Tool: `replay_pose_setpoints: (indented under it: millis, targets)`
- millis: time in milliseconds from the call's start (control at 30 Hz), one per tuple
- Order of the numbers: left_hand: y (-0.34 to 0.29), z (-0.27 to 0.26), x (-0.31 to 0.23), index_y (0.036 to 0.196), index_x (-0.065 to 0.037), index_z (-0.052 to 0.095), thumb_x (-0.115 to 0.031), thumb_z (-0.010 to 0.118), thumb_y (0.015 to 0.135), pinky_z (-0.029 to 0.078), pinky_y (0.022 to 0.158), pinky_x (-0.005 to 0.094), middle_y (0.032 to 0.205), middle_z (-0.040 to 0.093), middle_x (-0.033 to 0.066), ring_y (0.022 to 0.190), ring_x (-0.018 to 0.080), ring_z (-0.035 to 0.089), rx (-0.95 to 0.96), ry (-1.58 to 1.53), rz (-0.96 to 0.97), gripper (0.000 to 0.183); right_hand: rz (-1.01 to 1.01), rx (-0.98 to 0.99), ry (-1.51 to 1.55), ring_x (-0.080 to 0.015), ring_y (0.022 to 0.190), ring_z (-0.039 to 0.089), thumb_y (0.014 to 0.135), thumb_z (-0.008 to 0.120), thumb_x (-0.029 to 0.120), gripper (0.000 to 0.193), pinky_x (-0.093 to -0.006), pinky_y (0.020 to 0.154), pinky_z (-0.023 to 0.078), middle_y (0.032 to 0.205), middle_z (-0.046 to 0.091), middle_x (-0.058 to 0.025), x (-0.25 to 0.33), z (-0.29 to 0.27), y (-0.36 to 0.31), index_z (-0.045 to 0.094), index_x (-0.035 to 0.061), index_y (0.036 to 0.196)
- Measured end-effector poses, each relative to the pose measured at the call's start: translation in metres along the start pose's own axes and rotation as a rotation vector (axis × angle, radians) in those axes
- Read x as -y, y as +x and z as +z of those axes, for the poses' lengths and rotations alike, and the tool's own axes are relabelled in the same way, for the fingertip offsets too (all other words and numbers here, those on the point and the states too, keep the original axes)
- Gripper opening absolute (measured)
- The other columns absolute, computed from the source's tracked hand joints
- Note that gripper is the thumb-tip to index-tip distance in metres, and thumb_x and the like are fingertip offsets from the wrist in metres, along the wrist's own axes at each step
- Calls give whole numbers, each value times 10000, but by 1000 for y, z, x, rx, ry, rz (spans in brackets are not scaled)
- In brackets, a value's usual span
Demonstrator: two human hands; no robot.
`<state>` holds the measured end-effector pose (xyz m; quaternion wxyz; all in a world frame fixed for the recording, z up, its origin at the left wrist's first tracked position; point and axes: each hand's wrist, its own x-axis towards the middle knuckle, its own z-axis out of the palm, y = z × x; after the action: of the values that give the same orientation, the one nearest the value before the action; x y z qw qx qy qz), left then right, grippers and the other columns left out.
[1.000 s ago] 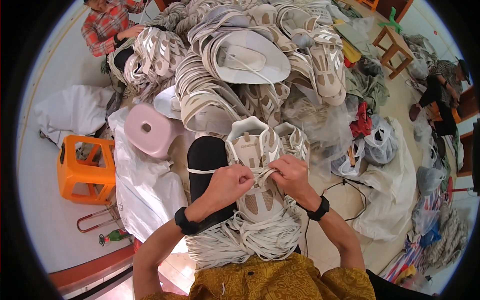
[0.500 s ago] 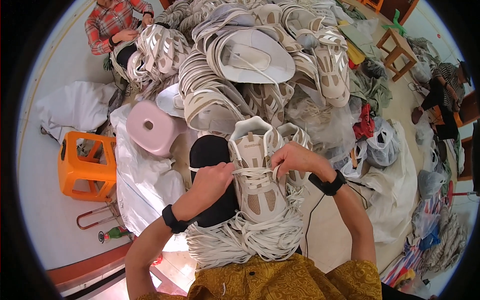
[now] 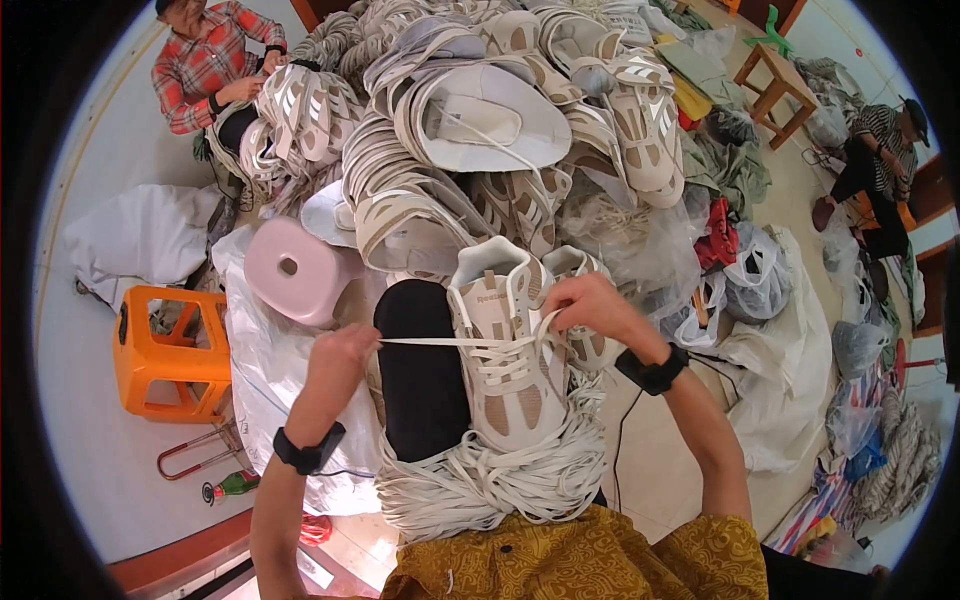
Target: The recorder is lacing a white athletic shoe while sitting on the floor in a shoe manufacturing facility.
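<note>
In front of me a cream and beige shoe upper [image 3: 508, 400] rests with its toe toward me, its front partly laced. My left hand [image 3: 342, 362] is closed in a pinch on a white shoelace [image 3: 425, 342], stretched taut to the left across a black padded form [image 3: 425, 380]. My right hand [image 3: 592, 308] pinches lace at the upper's right edge; its fingertips partly hide that lace. Against my lap lies a thick bundle of loose white laces [image 3: 490, 490]. Another beige upper [image 3: 580, 265] stands just behind the right hand.
A large heap of shoe uppers [image 3: 420, 200] rises ahead. On the left stand a pink stool [image 3: 300, 285] and an orange stool [image 3: 165, 350]. Plastic bags [image 3: 755, 275] lie to the right. One person in a checked shirt [image 3: 205, 65] handles uppers; another person [image 3: 880, 150] sits far right.
My left hand has moved left, away from the upper, drawing the shoelace out straight over the black form. The right hand has stayed near the upper's right edge.
</note>
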<state>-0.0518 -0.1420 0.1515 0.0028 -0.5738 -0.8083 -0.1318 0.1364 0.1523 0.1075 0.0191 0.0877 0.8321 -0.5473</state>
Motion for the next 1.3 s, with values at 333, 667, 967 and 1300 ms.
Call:
replay_pose_setpoints:
  millis: [333,667,967,1300]
  targets:
    - [23,1,-25,821,-71,547,-58,562,746,453,555,359,706,522,89,655,269,565,-84,-45,14,78,124,-312,182,-68,577,493,648,620,48,145,-208,507,372,662,565,15,24,-76,-50,649,36,790]
    - [34,1,-24,826,-39,566,-38,546,752,432,529,341,671,561,124,588,275,559,-222,-184,-253,76,-378,-319,-394,-215,627,563,605,614,43,133,-303,543,457,643,541,-53,23,54,-19,609,59,737]
    - [34,11,-28,825,-35,571,-48,552,755,437,542,329,687,573,136,589,270,564,-198,-283,-299,73,-670,-171,-909,-197,549,527,589,574,100,64,-310,483,429,584,478,-56,35,44,-8,525,67,613]
    - [34,15,-30,815,-71,539,-64,528,763,451,534,394,705,560,106,620,302,568,-148,-132,-156,53,-149,324,-506,-312,544,532,593,542,172,142,-393,508,400,509,501,-151,34,10,21,574,34,605]
